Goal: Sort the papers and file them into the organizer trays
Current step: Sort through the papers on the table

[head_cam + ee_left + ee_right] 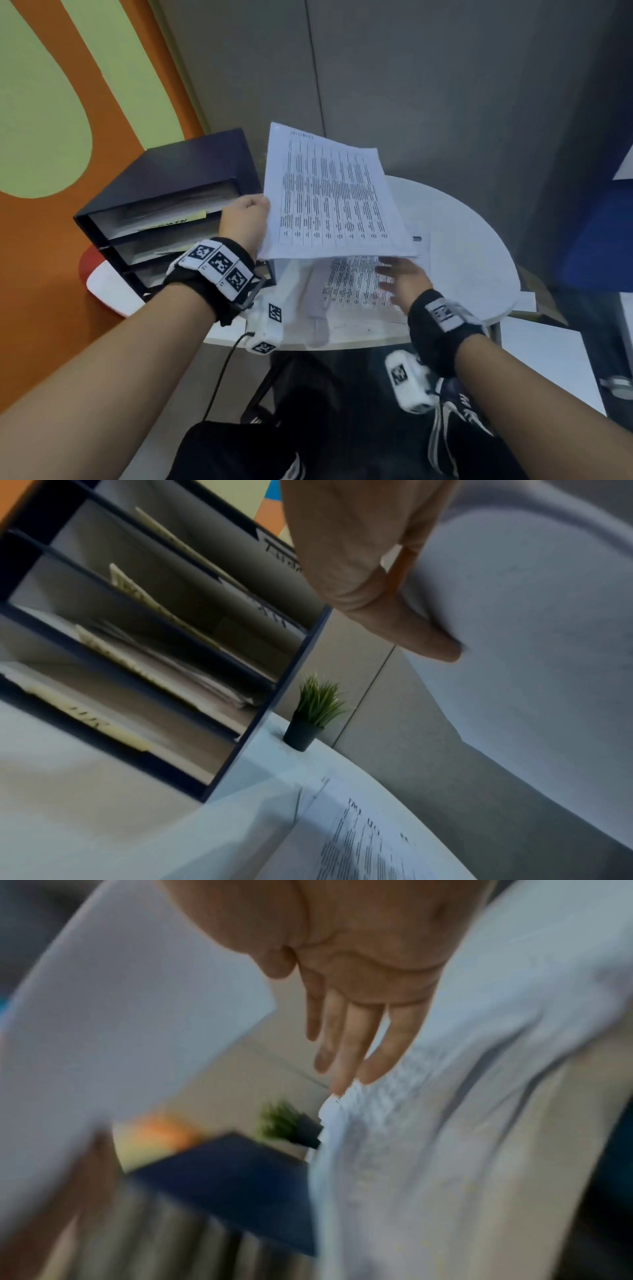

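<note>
My left hand (245, 219) pinches the left edge of a printed sheet with a table of text (334, 195) and holds it up above the table. From the left wrist, its thumb (394, 607) presses on the sheet's blank back (531, 615). My right hand (400, 277) hovers with fingers straight over the printed papers (356, 284) lying on the round white table (472, 240); its fingers (349, 1042) hold nothing. The dark blue organizer (164, 205) stands at the left with papers and yellow labels in its trays (143, 653).
A small potted plant (313, 712) stands behind the organizer by the grey wall. A blue chair (603, 233) is at the right. My legs and shoes (448, 421) show under the table's near edge. A red-and-white object (102, 277) lies under the organizer's left corner.
</note>
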`<state>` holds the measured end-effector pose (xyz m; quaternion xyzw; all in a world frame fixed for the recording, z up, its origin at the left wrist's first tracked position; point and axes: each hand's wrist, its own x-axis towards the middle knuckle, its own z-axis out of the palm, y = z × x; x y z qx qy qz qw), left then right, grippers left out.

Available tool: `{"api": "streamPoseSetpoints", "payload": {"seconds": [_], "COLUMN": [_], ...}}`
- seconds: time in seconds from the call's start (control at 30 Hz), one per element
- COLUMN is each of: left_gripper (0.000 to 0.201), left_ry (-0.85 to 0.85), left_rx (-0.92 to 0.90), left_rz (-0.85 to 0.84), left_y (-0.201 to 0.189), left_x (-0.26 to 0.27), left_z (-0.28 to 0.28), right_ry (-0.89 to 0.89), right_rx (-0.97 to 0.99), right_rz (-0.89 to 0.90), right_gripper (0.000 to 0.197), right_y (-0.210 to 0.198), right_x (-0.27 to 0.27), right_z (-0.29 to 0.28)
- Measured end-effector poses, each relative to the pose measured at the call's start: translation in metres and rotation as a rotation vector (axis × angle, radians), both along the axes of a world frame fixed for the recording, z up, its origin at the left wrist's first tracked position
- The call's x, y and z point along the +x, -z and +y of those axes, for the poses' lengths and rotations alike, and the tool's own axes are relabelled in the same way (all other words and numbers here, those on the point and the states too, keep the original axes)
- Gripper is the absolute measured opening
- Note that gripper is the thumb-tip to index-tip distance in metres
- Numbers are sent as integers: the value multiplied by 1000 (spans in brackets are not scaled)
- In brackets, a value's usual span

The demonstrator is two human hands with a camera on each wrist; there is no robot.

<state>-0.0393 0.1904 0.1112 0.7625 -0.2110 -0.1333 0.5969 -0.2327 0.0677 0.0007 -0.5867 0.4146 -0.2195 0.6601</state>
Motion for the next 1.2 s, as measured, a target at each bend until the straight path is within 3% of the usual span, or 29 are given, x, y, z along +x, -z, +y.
{"api": "streamPoseSetpoints", "payload": {"seconds": [0.07,0.13,0.17,0.3,0.4,0.53,0.67,1.0,1.1,1.2], "left_gripper": [23,27,27,23,26,23,22,24,21,19], "left_ry": [18,36,44,92,132,158,84,-274,-300,-273], "left_rx": [21,51,64,152,200,203,166,49,54,42], "left_rz": [32,45,40,37,133,202,236,358,521,483], "left_y": [14,26,31,52,71,68,72,100,101,84], "left_x": [1,2,1,0,-4,-26,-26,1,10,27], "left_z": [3,8,11,29,56,94,126,193,207,211], "right_ry": [106,105,83,63,-2,-161,-276,-420,-438,-451], "right_rx": [405,480,453,280,87,-128,-90,46,47,51], "right_rz": [-384,-485,-470,-360,-179,-16,0,-86,-104,-138], "right_gripper": [55,79,76,29,29,28,39,39,38,43], "right_y": [-8,-14,-16,-18,-14,-15,-17,-27,-32,-40], "right_x": [-5,-10,-11,-5,-1,2,7,33,42,58], "right_z": [-3,-7,-7,1,6,19,39,107,121,128]}}
